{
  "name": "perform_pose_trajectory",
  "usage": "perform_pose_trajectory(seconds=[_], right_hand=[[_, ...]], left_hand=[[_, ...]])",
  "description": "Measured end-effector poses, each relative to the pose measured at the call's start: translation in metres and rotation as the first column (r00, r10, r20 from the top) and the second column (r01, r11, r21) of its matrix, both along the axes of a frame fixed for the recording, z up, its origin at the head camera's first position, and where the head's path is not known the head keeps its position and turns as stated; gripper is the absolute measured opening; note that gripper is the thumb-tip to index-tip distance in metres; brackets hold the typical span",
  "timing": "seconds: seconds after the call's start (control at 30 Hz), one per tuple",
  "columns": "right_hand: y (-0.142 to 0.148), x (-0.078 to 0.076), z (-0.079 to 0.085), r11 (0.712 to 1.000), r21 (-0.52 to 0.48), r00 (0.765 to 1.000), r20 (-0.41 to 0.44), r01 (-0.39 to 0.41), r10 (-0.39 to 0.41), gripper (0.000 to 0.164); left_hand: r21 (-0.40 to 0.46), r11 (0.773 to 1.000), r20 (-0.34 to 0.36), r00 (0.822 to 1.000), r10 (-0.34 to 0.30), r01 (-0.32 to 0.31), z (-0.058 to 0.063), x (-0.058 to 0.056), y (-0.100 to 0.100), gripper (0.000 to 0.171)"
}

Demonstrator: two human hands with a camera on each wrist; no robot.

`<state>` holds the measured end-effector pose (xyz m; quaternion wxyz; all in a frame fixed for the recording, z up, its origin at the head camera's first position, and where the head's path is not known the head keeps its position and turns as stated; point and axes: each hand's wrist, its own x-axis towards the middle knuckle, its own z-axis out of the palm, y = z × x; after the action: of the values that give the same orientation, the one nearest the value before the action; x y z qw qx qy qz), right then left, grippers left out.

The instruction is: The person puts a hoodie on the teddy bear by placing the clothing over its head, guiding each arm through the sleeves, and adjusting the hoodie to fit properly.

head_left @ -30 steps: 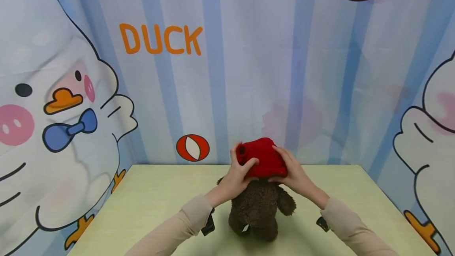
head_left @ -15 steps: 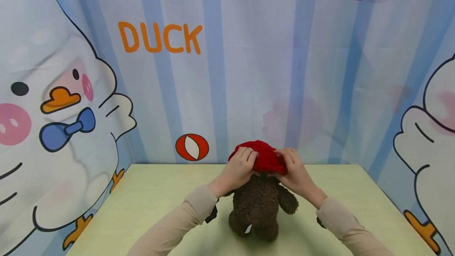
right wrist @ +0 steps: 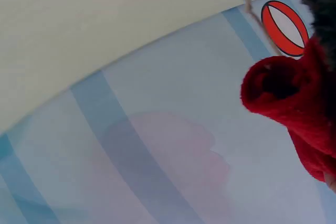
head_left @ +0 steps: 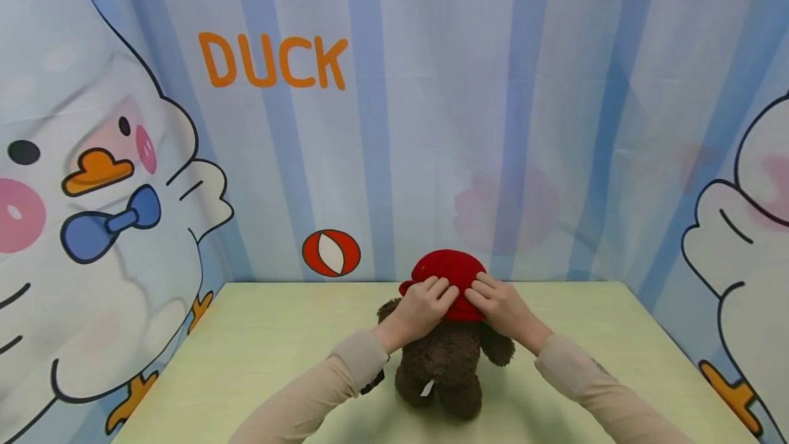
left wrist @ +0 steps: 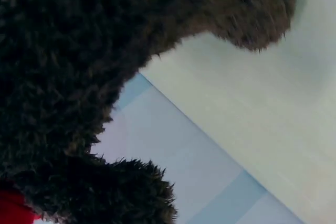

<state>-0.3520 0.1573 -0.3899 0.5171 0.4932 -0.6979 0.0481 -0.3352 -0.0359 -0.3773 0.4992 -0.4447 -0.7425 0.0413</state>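
Observation:
A brown plush bear stands on the table with its back to me and a small white tag low on it. A red hat covers its head. My left hand grips the hat's lower left edge with curled fingers, and my right hand pinches the edge on the right. Dark bear fur fills much of the left wrist view, with a sliver of red at the lower corner. From the right wrist, the hat shows a rolled, hollow fold; a fingertip shows below it. The bear's face is hidden.
The pale yellow-green table reaches back to a blue striped curtain printed with ducks, a ball and the word DUCK. The curtain hangs right behind the table's far edge.
The hat has been pulled lower onto the bear's head, its back edge now further down. Both hands have shifted inward, closer together at the back, fingers curled over the edge.

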Motion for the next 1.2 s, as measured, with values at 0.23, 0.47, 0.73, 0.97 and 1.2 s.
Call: perform_pose_trajectory(seconds=[0.23,0.47,0.73,0.97,1.2], right_hand=[[0.009,0.009,0.002,0.974,-0.212,0.872,0.458,-0.083,0.174,0.007],[0.010,0.025,0.025,0.922,-0.386,0.307,0.881,0.030,0.359,0.073],[0.000,0.022,0.014,0.901,-0.405,0.640,0.737,0.159,0.218,0.048],[-0.009,0.008,-0.004,0.861,-0.462,0.839,0.538,0.213,0.081,0.029],[-0.016,0.006,-0.006,0.826,-0.498,0.880,0.474,0.264,0.005,0.020]], left_hand=[[0.133,0.990,0.223,0.975,0.020,-0.050,0.001,0.010,-0.006,0.039],[0.210,0.974,0.064,0.993,-0.098,0.082,-0.004,0.007,-0.005,0.031],[0.467,0.881,0.538,0.815,-0.217,-0.074,-0.016,0.007,-0.005,0.074],[0.461,0.882,0.610,0.756,-0.238,-0.094,-0.014,0.006,-0.003,0.076],[0.547,0.803,0.647,0.729,-0.225,-0.237,-0.009,0.010,0.007,0.087]])
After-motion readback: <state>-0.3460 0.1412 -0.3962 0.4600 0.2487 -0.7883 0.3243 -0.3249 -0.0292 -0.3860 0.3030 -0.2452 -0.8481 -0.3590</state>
